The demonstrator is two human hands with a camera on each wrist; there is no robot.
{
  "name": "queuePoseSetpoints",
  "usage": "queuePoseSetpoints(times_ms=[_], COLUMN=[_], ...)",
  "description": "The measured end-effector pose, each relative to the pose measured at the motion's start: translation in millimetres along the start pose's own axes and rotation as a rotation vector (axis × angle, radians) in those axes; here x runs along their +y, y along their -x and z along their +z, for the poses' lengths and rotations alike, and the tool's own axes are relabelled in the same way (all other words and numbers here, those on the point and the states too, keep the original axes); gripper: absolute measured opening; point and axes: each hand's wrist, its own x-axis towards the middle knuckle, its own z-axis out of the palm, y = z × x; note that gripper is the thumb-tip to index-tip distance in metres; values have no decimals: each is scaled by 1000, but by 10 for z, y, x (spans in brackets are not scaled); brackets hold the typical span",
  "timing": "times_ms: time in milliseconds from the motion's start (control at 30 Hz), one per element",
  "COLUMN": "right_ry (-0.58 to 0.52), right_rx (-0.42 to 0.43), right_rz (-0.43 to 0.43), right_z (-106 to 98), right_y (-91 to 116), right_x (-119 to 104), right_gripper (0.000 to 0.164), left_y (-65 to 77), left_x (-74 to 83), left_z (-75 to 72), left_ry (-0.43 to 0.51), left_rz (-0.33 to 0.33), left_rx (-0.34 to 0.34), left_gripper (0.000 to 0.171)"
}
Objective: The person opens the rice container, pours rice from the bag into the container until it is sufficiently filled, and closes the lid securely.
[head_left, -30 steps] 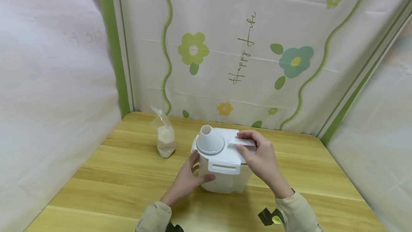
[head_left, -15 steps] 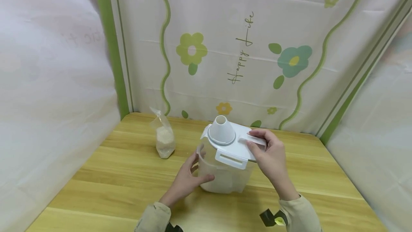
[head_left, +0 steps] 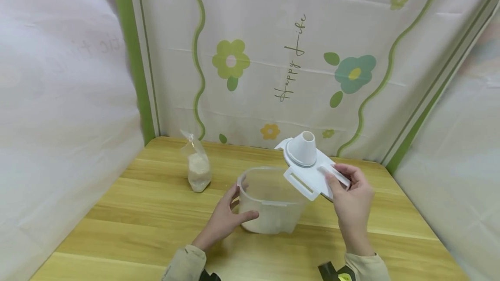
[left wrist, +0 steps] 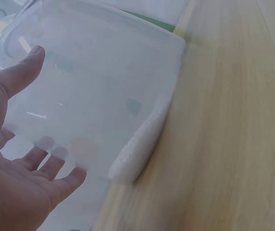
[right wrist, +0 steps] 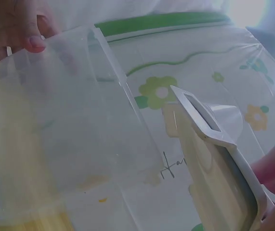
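Note:
A clear plastic storage container [head_left: 269, 209] stands topless on the table. My left hand [head_left: 228, 218] holds its left side, thumb at the front and fingers round the far side. Some white grains [left wrist: 137, 151] lie low inside it in the left wrist view. My right hand [head_left: 353, 192] pinches the handle of a white lid [head_left: 308, 170] with a cone-shaped spout. The lid is tilted, raised above the container's right rim. In the right wrist view the lid's underside and slotted side latch [right wrist: 202, 113] show beside the container wall.
A tied clear bag of pale grains [head_left: 199, 170] stands on the wooden table [head_left: 129, 224], left of the container. A flower-patterned curtain [head_left: 258, 94] hangs behind the table, and white cloth lines both sides.
My right hand has lifted the lid off the container, up and to the right, and tilted it. The left hand has stayed on the container, which has hardly moved.

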Motion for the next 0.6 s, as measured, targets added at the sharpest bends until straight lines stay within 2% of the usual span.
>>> queuePoseSetpoints(times_ms=[400, 600], right_ry=[-17, 82], right_rx=[218, 248], right_rz=[112, 106], right_z=[-297, -384], right_y=[-43, -43], right_x=[255, 394], right_gripper=[23, 22], left_y=[6, -4], left_x=[26, 18], left_z=[-1, -4], left_ry=[2, -2], left_rz=[0, -8], left_rx=[0, -3], left_gripper=[93, 92])
